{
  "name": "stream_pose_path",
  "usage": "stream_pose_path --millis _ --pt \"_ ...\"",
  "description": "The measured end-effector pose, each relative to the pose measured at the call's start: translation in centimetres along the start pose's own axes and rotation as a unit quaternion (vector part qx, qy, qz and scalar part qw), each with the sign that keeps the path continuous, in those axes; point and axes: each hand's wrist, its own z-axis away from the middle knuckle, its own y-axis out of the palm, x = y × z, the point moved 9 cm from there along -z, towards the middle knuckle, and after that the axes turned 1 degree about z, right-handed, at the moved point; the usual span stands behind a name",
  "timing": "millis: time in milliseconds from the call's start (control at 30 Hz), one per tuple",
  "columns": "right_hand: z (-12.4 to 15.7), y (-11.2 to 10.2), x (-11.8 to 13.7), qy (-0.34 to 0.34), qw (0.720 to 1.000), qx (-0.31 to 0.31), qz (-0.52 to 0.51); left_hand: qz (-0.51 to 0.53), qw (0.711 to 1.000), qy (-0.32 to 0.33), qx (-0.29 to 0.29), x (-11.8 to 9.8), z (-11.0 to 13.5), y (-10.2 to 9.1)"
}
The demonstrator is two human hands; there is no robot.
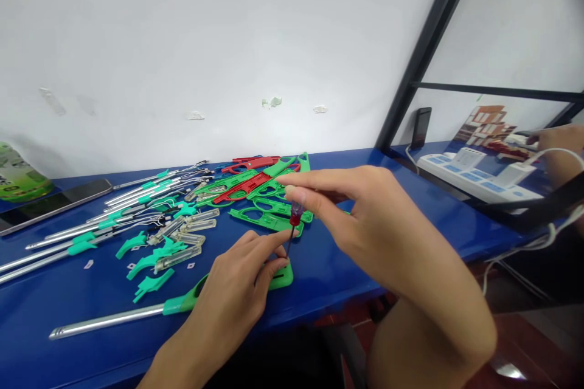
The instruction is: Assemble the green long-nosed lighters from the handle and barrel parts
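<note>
My left hand point(237, 285) presses down on a green plastic handle point(281, 278) joined to a silver metal tube point(107, 321) lying along the front of the blue table point(41, 310). Its fingers are closed over the handle. My right hand point(360, 219) pinches a small screwdriver with a red handle point(295, 214) between thumb and fingertips. The screwdriver stands upright, its thin shaft pointing down onto the green handle beside my left fingertips.
A pile of green and red handle shells point(260, 185) lies behind my hands. Several silver tubes with teal fittings point(114, 213) and loose teal parts point(152, 258) lie left. A phone point(50, 203) sits far left. A white power strip point(474, 176) and another person's hand point(554, 137) are at right.
</note>
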Motion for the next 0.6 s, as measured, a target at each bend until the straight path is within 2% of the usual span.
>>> stream_pose_path --millis 200,433,600 --pt "0.1 0.2 -0.1 -0.002 1.0 0.019 0.015 0.002 1.0 -0.021 0.021 0.4 0.1 0.4" --pt "0.3 0.7 -0.5 0.008 0.999 0.054 0.008 -0.009 1.0 0.005 0.013 -0.6 -0.1 -0.3" --pt "-0.1 1.8 -1.1 0.022 0.996 0.083 -0.029 0.001 0.999 0.031 0.042 -1.8 -0.1 -0.3"
